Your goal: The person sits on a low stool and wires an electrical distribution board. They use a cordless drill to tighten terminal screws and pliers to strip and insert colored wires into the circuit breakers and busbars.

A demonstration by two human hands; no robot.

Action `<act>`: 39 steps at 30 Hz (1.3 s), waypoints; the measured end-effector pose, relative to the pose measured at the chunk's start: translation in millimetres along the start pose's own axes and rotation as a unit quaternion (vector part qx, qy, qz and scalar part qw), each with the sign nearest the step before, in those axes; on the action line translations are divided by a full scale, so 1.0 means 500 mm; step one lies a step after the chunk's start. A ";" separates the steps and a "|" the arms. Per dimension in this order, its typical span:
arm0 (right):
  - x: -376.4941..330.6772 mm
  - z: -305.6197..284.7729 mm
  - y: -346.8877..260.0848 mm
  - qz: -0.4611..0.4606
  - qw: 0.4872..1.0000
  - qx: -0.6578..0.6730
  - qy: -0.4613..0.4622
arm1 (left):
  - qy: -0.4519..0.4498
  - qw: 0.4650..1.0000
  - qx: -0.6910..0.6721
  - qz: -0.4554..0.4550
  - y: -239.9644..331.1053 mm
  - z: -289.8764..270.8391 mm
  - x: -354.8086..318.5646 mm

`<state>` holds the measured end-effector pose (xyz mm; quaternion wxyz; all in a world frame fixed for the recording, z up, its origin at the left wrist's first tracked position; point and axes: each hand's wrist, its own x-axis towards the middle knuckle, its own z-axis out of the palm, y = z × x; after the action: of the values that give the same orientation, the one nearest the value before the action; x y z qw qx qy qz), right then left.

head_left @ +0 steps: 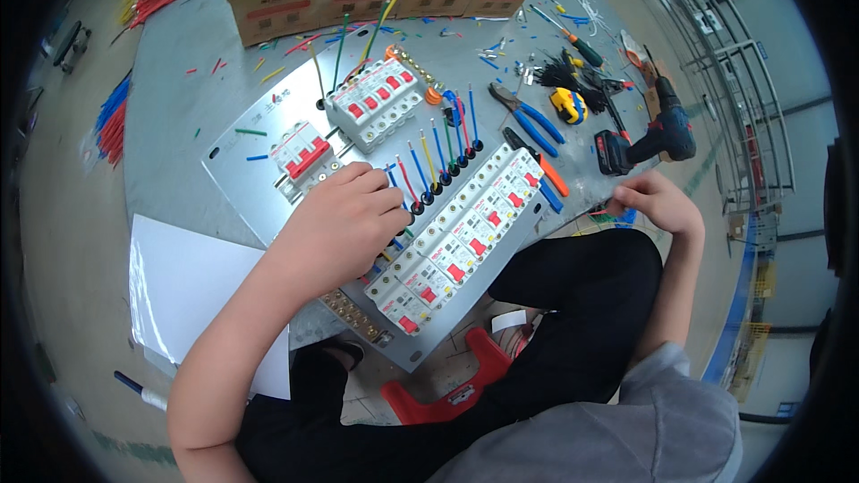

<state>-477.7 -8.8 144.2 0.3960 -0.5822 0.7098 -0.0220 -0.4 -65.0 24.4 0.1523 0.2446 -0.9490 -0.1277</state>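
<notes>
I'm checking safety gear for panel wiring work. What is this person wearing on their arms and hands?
Nothing: the left hand and right hand are bare, with no gloves, rings or watch visible. Both forearms are uncovered up to the elbow; no sleeve cuffs show on them.

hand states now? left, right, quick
Left hand: curled on the metal panel beside the long breaker row; held item cannot be told.
Right hand: fingers closed; what they hold cannot be told.

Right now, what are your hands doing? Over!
Left hand curled on coloured wires beside the long breaker row. Right hand closed at the table edge, contents hidden. Pliers and drill lie clear of the panel.
</notes>
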 end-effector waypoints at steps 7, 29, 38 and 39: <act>0.041 0.004 0.390 0.033 0.925 0.048 0.374 | 0.059 0.979 -0.130 -0.145 0.038 0.043 0.001; -0.113 -0.133 -0.097 -0.231 0.938 0.207 0.154 | 0.144 0.945 -0.199 -0.217 0.066 0.070 0.009; -0.120 -0.045 -0.280 -0.369 0.900 -0.230 -0.008 | 0.171 0.951 -0.186 -0.180 0.059 0.086 0.004; -0.094 -0.025 -0.317 -0.354 0.911 -0.207 -0.054 | 0.174 0.951 -0.182 -0.180 0.060 0.086 0.003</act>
<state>-356.3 -25.4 255.9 0.2708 -0.8642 0.4236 0.0183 -29.5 -33.3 -5.2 0.3312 0.3982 -0.8086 -0.2792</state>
